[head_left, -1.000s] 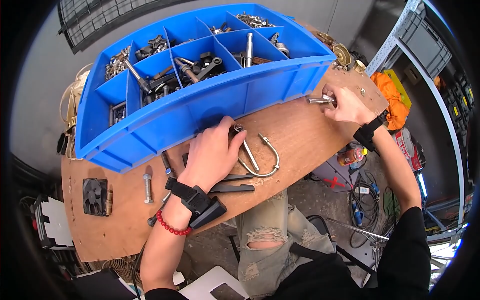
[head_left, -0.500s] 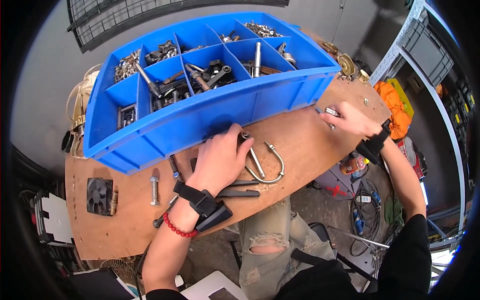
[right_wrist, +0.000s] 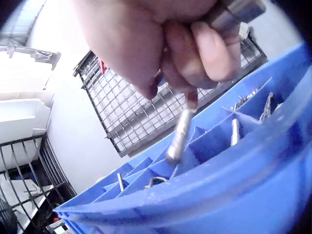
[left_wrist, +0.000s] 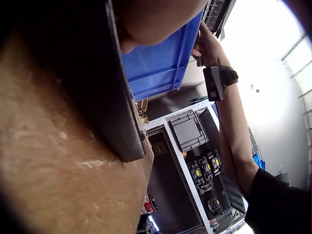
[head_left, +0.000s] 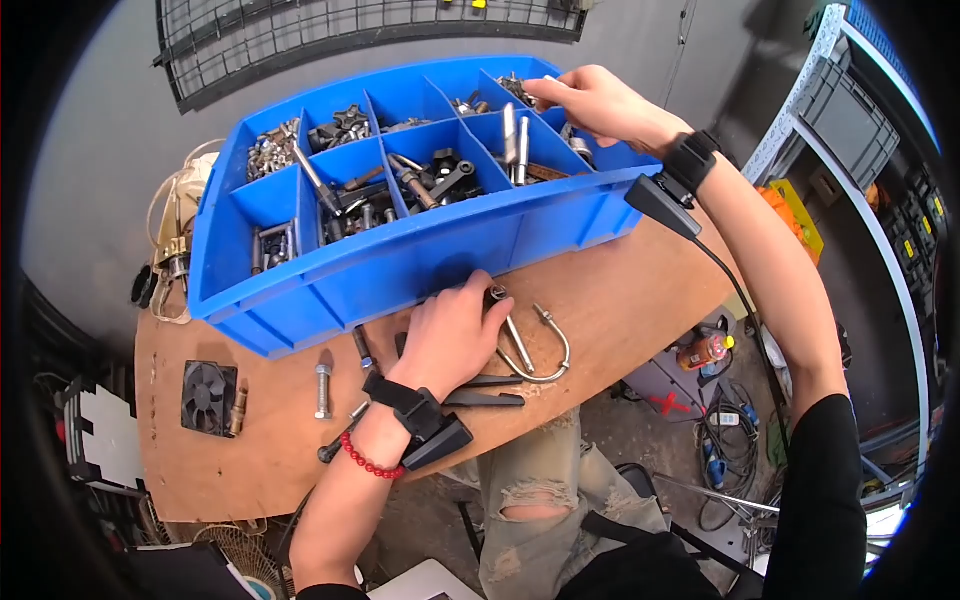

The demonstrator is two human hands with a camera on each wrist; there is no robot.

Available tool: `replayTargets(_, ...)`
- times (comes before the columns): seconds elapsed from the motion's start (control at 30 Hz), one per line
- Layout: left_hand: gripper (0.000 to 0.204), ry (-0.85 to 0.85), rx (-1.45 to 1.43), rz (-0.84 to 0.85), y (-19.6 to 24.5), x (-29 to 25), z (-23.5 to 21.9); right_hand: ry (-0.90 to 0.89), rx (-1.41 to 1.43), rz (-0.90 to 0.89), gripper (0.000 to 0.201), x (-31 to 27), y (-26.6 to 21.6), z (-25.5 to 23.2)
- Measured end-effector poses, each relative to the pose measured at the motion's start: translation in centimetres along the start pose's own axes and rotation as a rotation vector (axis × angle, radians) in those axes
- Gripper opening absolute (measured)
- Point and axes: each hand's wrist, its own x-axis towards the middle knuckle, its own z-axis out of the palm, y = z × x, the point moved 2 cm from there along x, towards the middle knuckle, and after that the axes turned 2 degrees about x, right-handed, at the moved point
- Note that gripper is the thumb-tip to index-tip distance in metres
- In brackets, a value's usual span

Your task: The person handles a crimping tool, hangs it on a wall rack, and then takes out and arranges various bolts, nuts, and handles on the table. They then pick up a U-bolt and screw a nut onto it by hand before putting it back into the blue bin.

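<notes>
My left hand rests on the table, thumb and forefinger around the round hollow head of a shiny metal rod. A steel U-bolt lies just right of it. Two black bars stick out below the palm. Over the back right of the blue divided bin is my right hand, its curled fingers holding a metal cylinder. A blurred metal pin hangs below its fingertips, above a compartment; in the head view it overlaps another upright pin.
Bin compartments hold bolts, knobs and other hardware. Left on the table are a black fan, a brownish fitting and a bolt. Behind stands a wire grid; a metal shelf is at right.
My right hand has lifted from the table's right side to above the bin, taking the metal pieces along. My left hand stays in place around the rod.
</notes>
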Motion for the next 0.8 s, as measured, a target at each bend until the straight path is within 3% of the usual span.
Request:
replayTargets(0.27,0.029,-0.012,0.0,-0.002,-0.1,-0.1,-0.1,-0.221,0.044,0.113,0.023,4.0,1.4,2.9)
replayTargets(0.37,0.029,-0.01,-0.004,-0.004,-0.1,0.0,-0.1,-0.218,0.255,0.086,0.026,4.7,0.8,3.7)
replayTargets(0.4,0.029,-0.008,-0.008,-0.006,-0.1,0.0,-0.1,-0.088,0.123,0.083,0.029,4.9,0.6,3.7)
replayTargets(0.53,0.028,-0.013,-0.005,-0.019,-0.1,-0.1,-0.1,0.144,-0.035,-0.255,0.028,2.0,-0.7,3.1)
replayTargets(0.57,0.029,-0.013,-0.006,-0.018,0.0,-0.1,-0.2,0.282,0.025,-0.482,0.027,0.7,-0.9,3.5)
replayTargets(0.63,0.031,-0.017,-0.008,-0.018,-0.1,-0.1,-0.2,0.203,-0.03,-0.513,0.029,-3.4,-1.4,3.9)
replayTargets(0.8,0.038,0.005,0.034,0.018,-0.1,-0.1,-0.2,-0.015,-0.34,-0.207,0.033,-10.9,0.0,5.7)
